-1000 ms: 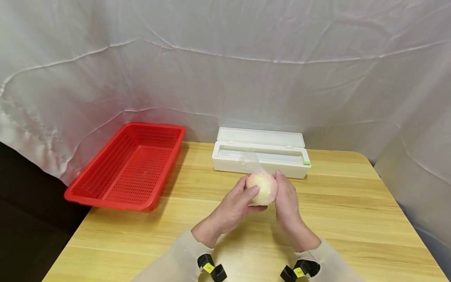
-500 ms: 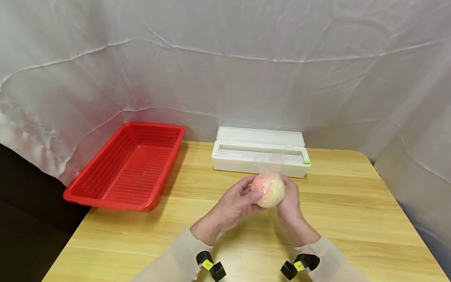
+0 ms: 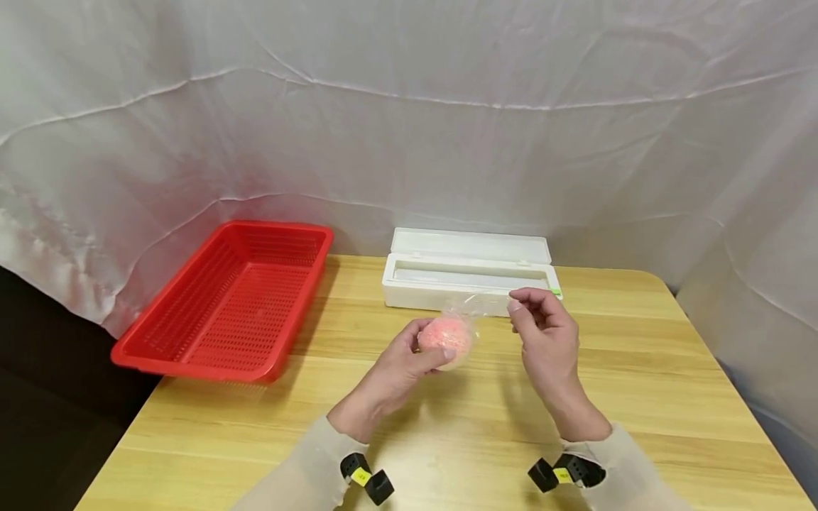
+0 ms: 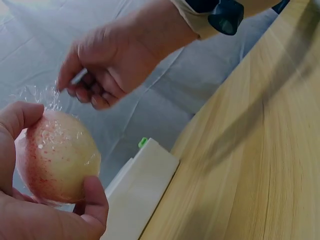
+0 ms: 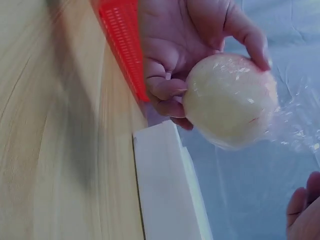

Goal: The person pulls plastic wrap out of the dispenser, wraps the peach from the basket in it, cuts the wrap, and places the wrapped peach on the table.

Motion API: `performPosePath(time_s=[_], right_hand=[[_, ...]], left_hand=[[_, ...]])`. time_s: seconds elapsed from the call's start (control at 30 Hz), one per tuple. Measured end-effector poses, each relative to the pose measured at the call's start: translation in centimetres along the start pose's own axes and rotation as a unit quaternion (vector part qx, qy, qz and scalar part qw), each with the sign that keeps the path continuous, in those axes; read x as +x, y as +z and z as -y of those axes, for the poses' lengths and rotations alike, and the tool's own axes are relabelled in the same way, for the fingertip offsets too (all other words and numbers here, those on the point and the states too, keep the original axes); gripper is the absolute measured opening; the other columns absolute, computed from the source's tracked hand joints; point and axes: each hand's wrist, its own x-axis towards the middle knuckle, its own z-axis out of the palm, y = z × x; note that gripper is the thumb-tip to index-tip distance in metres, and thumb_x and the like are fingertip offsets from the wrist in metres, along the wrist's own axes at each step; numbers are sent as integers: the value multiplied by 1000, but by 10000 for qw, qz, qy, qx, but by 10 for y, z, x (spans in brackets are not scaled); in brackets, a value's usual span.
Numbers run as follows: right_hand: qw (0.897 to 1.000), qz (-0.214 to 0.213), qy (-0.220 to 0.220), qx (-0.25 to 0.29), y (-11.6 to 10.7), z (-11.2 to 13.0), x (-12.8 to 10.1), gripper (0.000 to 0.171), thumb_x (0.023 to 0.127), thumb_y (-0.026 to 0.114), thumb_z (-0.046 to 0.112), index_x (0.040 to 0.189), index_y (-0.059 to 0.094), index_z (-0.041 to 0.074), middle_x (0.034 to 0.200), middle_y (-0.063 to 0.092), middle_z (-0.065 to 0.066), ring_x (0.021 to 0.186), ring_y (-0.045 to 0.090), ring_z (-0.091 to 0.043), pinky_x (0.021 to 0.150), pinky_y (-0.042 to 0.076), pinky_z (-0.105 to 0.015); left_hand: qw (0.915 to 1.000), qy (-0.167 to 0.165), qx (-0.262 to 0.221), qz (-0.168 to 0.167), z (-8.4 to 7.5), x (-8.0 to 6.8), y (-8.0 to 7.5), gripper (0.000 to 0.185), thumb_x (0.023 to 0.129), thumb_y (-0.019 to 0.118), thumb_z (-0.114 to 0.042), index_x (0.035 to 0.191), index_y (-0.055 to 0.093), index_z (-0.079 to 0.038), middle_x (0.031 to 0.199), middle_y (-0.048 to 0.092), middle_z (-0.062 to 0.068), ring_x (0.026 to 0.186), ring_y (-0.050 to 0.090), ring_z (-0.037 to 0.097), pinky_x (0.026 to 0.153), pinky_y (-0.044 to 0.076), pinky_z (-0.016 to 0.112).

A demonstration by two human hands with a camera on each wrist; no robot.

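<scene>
White sheeting (image 3: 409, 128) hangs in creases behind a pale wood tabletop (image 3: 639, 397), which carries a red slatted basket (image 3: 230, 301) at its far left corner and a long white cling-film dispenser (image 3: 469, 270) along the middle of its far edge, lid open. Above the tabletop's middle, nearer the far edge than the near one, the left hand (image 3: 399, 365) cups a peach (image 3: 445, 339), fingers and thumb curled round it; the fruit is roughly round, so no long axis can be read, and its red-speckled blush faces up toward the head camera while the paler side shows in the right wrist view. Cling film (image 3: 476, 306) clings to the skin and trails off to the right in a loose tail, whose end the right hand (image 3: 543, 333) pinches between thumb and fingertips, apart from the fruit. By the look of it the wrapping is near its finish: the next move calls for laying that tail flat against the peach while the left hand steadies it.
</scene>
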Motion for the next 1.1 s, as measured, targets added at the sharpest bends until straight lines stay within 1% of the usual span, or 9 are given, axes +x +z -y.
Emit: performPosePath(time_s=[0.13,0.27,0.43,0.57,0.7,0.8,0.87,0.97,1.1], right_hand=[[9946,352,-959,175,0,1,-7,18,95,62,-15,112,64,-15,94,59,1,81,53,-11,71,47,-16],[9899,517,-1309,-196,2,-4,-8,13,92,66,-16,104,66,-13,99,56,1,87,54,-8,77,48,-13],[9995,66,-291,73,-4,-6,-1,4,94,69,-13,95,66,-10,90,62,7,75,57,-4,68,50,-13],[9973,-197,490,517,-11,-4,2,4,97,68,-9,97,67,-5,84,64,5,71,57,-7,66,50,-16],[9988,353,-344,2,-12,-2,-3,17,93,68,-14,109,66,-10,93,59,-3,80,55,-10,72,49,-15],[9861,742,-1276,-761,-9,-1,-7,24,90,71,-14,113,70,-7,95,54,-5,83,51,-10,74,44,-16],[9806,701,-1436,-1140,-7,-1,-6,18,91,74,-11,107,73,-3,94,54,-3,81,50,-8,72,42,-15],[9914,395,-739,-1008,-8,-2,-4,6,93,74,-7,98,72,-4,91,59,5,78,52,-4,69,43,-14],[9974,165,694,124,-13,-3,-1,1,99,67,-5,99,68,-4,85,60,7,73,53,-8,67,46,-17]], left_hand=[[10000,22,10,-84,-1,-1,-2,61,92,72,-8,145,43,1,133,58,16,108,59,19,86,50,28],[10000,-18,23,-62,-2,-2,-3,61,93,72,-10,146,43,0,133,57,15,109,58,18,86,50,28],[9997,-25,-230,15,-4,-6,-9,61,93,69,-5,147,40,0,139,54,18,113,59,18,88,55,28],[9988,88,-482,-68,-10,-10,-14,61,92,66,0,146,38,0,143,51,19,117,61,19,91,58,28],[9991,178,-374,-134,-14,-11,-14,61,91,68,-2,145,39,-1,140,52,17,116,61,18,91,57,28],[9996,196,-211,-56,-14,-11,-14,61,91,68,-3,145,39,-2,140,53,16,116,60,18,92,56,29],[9997,204,-105,8,-14,-13,-14,62,91,68,-2,146,39,-3,142,53,16,118,59,18,93,55,29],[9997,229,19,114,-15,-15,-16,64,90,66,-1,147,38,-3,145,51,17,122,56,19,97,53,30],[9993,275,116,215,-17,-18,-18,66,90,66,0,149,37,-4,149,48,19,127,54,23,100,51,31]])
